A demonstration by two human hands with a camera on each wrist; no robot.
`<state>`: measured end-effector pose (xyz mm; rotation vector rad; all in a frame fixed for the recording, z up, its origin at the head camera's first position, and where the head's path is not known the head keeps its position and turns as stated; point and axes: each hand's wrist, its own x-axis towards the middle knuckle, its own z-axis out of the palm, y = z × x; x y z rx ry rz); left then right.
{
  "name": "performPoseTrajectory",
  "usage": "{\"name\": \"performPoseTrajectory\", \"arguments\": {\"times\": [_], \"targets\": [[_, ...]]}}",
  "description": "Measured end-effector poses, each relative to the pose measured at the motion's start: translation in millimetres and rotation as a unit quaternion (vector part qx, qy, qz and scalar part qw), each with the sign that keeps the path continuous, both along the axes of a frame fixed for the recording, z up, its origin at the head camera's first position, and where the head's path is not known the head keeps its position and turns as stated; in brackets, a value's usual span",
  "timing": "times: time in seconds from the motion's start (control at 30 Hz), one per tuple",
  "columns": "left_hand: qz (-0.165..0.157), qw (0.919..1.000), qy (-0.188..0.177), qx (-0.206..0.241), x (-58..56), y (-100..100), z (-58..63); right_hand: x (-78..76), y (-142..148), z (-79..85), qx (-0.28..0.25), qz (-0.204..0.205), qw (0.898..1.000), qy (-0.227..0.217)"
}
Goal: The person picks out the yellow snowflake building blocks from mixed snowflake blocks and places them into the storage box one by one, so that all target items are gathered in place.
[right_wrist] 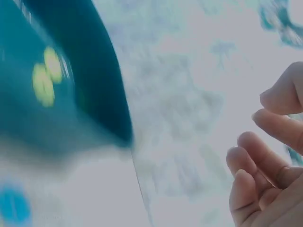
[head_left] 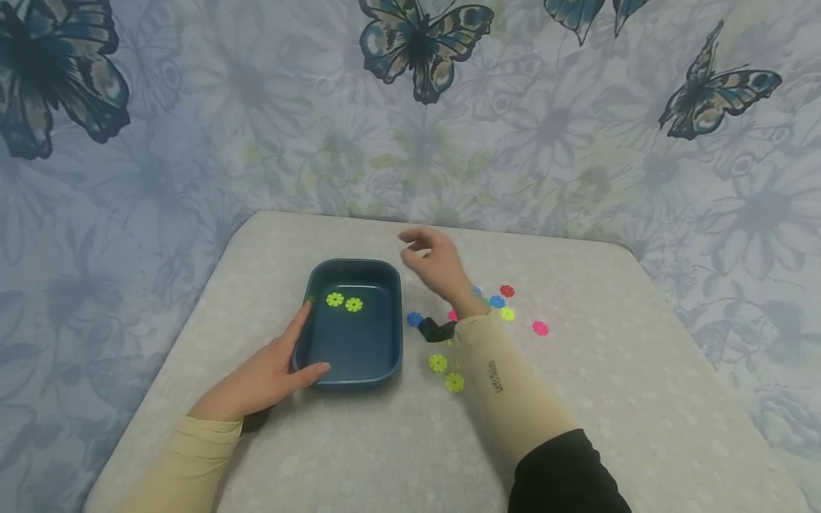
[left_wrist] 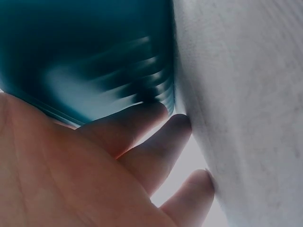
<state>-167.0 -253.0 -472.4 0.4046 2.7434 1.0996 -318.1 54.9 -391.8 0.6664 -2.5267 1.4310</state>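
Tray (head_left: 351, 349) at frame centre, two yellow discs (head_left: 354, 305) inside, beyond left thumb tip. Left hand (head_left: 272, 374): thumb over rim, fingers spread along outer wall, presumably steadying it. Right hand (head_left: 439, 267), just above centre: fingers loosely bent, nothing seen pinched; loose discs (head_left: 454, 382) lie lower right.

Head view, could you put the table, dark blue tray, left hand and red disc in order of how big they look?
Largest to smallest:
1. Table
2. Dark blue tray
3. Left hand
4. Red disc
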Motion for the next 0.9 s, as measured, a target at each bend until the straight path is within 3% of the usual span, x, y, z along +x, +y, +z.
{"name": "performPoseTrajectory", "arguments": {"times": [0.1, 0.23, 0.4, 0.53, 0.63, 0.77, 0.9], "targets": [[-0.003, 1.0000, 0.001, -0.002, -0.3, 2, 0.6, -0.9, 57, -5.5, -0.001, -0.049, 0.999, -0.021], [-0.001, 1.0000, -0.002, -0.004, 0.5, 4, 1.6, 7.5, 128, -25.9, 0.026, -0.114, 0.990, -0.082], [0.004, 0.9999, -0.006, -0.009, 1.3, 3, 2.9, 21.0, 185, -56.9, 0.048, -0.163, 0.973, -0.153], [-0.003, 0.9999, -0.005, -0.011, -0.7, 2, 4.5, 25.8, 210, -78.6, 0.046, -0.177, 0.967, -0.179], [-0.009, 0.9999, -0.005, -0.004, -1.9, 4, 4.3, 25.8, 220, -88.4, 0.046, -0.176, 0.968, -0.173], [-0.010, 0.9999, -0.006, -0.002, -2.8, 6, 3.8, 22.8, 223, -95.5, 0.057, -0.164, 0.970, -0.169], [-0.009, 0.9999, -0.005, -0.011, -5.5, 8, 4.7, 23.4, 220, -98.7, 0.071, -0.169, 0.962, -0.202]]}}
